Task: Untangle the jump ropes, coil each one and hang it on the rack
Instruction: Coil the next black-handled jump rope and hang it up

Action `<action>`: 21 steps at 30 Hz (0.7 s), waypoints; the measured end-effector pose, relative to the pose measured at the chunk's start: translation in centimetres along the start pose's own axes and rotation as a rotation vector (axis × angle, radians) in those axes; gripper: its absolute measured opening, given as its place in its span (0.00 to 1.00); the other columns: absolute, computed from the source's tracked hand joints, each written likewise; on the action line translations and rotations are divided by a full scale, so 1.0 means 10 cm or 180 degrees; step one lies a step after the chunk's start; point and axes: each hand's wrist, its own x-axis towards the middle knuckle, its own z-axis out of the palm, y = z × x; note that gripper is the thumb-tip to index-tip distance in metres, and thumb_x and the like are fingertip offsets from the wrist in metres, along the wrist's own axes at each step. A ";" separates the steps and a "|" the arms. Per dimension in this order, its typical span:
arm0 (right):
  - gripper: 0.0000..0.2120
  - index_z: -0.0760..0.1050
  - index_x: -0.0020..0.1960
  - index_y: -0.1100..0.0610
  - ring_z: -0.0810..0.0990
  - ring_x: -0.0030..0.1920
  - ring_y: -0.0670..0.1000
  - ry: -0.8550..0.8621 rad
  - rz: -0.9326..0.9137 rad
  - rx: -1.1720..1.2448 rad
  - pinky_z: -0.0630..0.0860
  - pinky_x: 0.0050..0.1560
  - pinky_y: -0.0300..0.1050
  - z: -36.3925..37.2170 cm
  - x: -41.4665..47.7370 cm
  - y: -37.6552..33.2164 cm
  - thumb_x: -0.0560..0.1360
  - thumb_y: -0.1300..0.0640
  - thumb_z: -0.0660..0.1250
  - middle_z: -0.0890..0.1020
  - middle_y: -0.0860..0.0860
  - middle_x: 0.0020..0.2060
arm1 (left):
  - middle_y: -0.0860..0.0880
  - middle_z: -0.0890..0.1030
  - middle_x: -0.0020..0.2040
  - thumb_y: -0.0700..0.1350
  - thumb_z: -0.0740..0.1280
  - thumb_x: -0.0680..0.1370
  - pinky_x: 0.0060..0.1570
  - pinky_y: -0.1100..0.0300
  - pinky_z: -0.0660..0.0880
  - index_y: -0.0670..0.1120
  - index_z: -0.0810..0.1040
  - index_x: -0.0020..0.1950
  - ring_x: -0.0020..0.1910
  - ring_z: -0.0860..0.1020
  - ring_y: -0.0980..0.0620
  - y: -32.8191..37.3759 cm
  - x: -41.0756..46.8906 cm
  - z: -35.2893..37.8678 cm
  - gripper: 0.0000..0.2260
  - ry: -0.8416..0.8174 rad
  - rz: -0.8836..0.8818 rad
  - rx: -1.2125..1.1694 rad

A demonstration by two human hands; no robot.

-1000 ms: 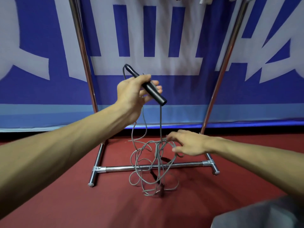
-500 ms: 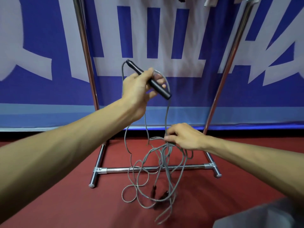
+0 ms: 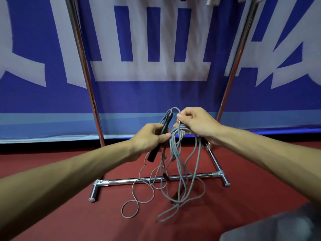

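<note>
I've brought my left hand (image 3: 149, 139) down, fist around the black handle (image 3: 160, 138), beside my right hand (image 3: 194, 125), which has risen, gripping bunched rope (image 3: 175, 145). Loops dangle toward six o'clock over the rack (image 3: 156, 180) base; still tangled, I judge.

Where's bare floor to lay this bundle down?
Bare red floor lies left of the rack foot, and right of the other foot. It is crowded between them, where rope loops hang over the base bar.
</note>
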 end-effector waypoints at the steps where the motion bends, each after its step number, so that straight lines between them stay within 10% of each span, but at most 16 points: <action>1: 0.11 0.74 0.43 0.63 0.79 0.26 0.45 0.0025 0.0043 0.0125 0.71 0.27 0.35 0.00 0.00 0.00 0.81 0.57 0.61 0.85 0.57 0.42 | 0.48 0.76 0.36 0.41 0.65 0.81 0.38 0.57 0.76 0.38 0.78 0.52 0.34 0.74 0.52 0.00 0.01 0.01 0.06 0.0016 0.0034 0.0061; 21: 0.07 0.73 0.44 0.60 0.74 0.23 0.46 0.0230 0.0000 0.0587 0.75 0.30 0.40 -0.04 -0.05 -0.04 0.80 0.59 0.63 0.82 0.55 0.35 | 0.48 0.80 0.32 0.45 0.62 0.82 0.27 0.59 0.77 0.39 0.80 0.52 0.27 0.76 0.53 0.19 0.00 0.10 0.12 -0.0353 0.0125 -0.0206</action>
